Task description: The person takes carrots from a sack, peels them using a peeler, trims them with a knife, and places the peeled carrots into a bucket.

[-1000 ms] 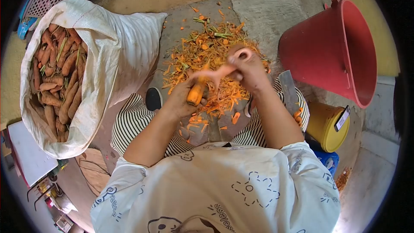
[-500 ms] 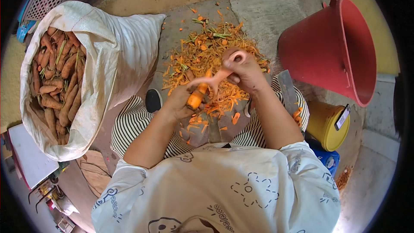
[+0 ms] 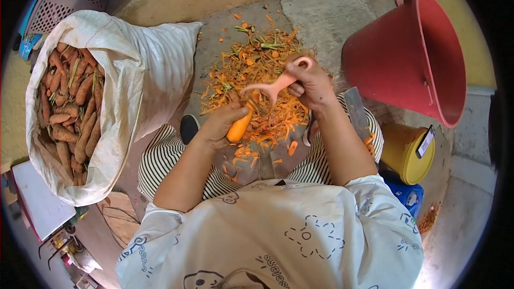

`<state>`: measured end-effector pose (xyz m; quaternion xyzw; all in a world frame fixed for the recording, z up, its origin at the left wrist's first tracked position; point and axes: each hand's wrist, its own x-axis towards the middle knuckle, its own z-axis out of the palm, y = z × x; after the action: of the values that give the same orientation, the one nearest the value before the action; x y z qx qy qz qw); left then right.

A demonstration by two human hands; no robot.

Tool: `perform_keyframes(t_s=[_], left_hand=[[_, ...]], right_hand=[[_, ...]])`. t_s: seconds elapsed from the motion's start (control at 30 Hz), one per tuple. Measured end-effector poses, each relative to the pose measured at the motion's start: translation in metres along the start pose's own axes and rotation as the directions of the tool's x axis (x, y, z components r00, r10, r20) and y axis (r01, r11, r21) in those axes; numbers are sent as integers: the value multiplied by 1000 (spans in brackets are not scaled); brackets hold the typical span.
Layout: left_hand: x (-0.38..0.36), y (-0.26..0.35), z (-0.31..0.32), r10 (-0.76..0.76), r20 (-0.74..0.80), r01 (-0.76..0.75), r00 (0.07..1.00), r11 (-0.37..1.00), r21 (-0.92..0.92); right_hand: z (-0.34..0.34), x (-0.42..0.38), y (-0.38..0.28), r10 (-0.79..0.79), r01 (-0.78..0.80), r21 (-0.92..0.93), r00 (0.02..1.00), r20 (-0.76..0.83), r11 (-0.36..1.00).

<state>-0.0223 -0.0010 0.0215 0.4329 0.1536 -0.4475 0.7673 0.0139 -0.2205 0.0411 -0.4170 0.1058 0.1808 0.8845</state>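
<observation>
A bright orange carrot [image 3: 239, 128] is held in my left hand [image 3: 221, 124], its thick end pointing toward me. My right hand [image 3: 310, 82] grips a pink peeler [image 3: 278, 86] by its looped handle; the peeler's forked head is just above the carrot's far end. Beneath both hands, a heap of orange peelings [image 3: 225, 72] with bits of green stem covers the floor. To the left, an open white sack [image 3: 168, 53] holds several unpeeled carrots [image 3: 83, 88].
A large red bucket [image 3: 383, 59] leans at the right. Nearer are a knife blade [image 3: 355, 108], a yellow tub [image 3: 399, 150] with a phone [image 3: 425, 143] on its lid, and a blue container [image 3: 408, 197]. Perforated crates [image 3: 72, 2] stand at the back left.
The carrot now lies differently in my left hand, showing more of its side. My right hand and the peeler have shifted slightly right and away from the carrot.
</observation>
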Motion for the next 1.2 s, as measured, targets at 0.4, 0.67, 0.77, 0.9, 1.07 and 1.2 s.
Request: perform_keyframes(t_s=[0.4,0.67,0.77,0.9,1.07,1.2], left_hand=[[3,0,-3,54,-118,-54,992,999,3],[-16,6,-6,42,-23,-43,999,997,-65],[-16,3,-10,62,-48,-64,997,998,-26],[-19,1,-11,26,-15,-26,1000,999,-35],[-35,0,-6,70,66,-72,995,997,20],[-37,-4,-13,105,241,-59,965,980,-190]], right_hand=[[-1,5,6,-98,104,59,991,-96,993],[-16,19,-3,-354,216,-359,855,-379,908],[-5,7,1,-321,271,-182,868,-378,945],[13,-16,17,-94,97,112,995,-30,989],[-2,-9,3,-291,272,-104,878,-381,957],[5,-32,-9,-510,370,-358,710,-486,857]])
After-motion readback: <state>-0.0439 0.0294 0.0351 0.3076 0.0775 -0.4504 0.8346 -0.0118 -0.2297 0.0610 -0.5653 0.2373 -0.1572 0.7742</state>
